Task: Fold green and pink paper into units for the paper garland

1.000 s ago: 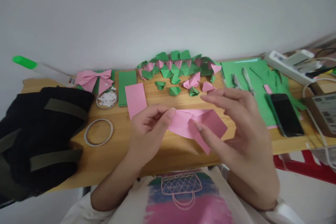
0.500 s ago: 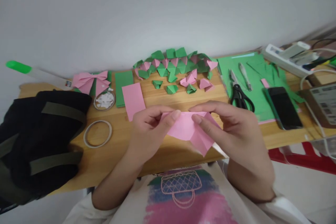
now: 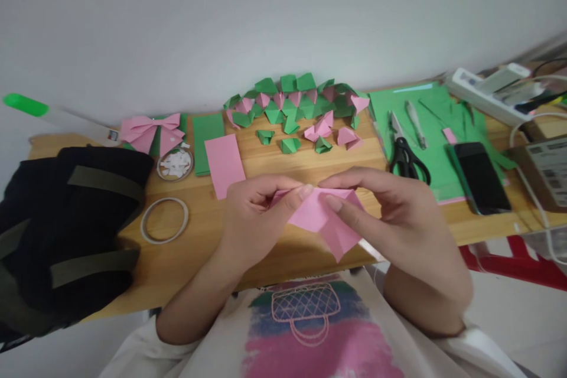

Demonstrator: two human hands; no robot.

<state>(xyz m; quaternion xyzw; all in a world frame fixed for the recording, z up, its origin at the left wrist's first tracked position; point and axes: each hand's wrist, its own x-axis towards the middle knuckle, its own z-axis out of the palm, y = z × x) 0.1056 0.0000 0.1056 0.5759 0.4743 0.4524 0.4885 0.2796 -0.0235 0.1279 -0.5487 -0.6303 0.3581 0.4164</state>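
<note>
A creased piece of pink paper (image 3: 330, 227) is held above the front part of the wooden table. My left hand (image 3: 261, 218) pinches its upper left edge between thumb and fingers. On the upper right, my right hand (image 3: 390, 212) grips the same paper, its thumb laid across the near face. The two thumbs are close together, and a folded corner of the paper hangs down toward me. Beyond the hands lie loose folded pieces, among them a green one (image 3: 290, 146) and a pink one (image 3: 349, 138).
Behind stands a row of green and pink folded paper (image 3: 305, 107). Leftward are a pink sheet (image 3: 225, 165), a tape roll (image 3: 164, 221), a pink bow (image 3: 153, 132) and a dark bag (image 3: 80, 236). Scissors (image 3: 405, 156), a phone (image 3: 482, 177) and a power strip (image 3: 489, 94) lie right.
My left thumb has slid slightly right along the paper's top edge, closer to the right thumb. The paper's lower corner has shifted a little left. Both hands keep hold.
</note>
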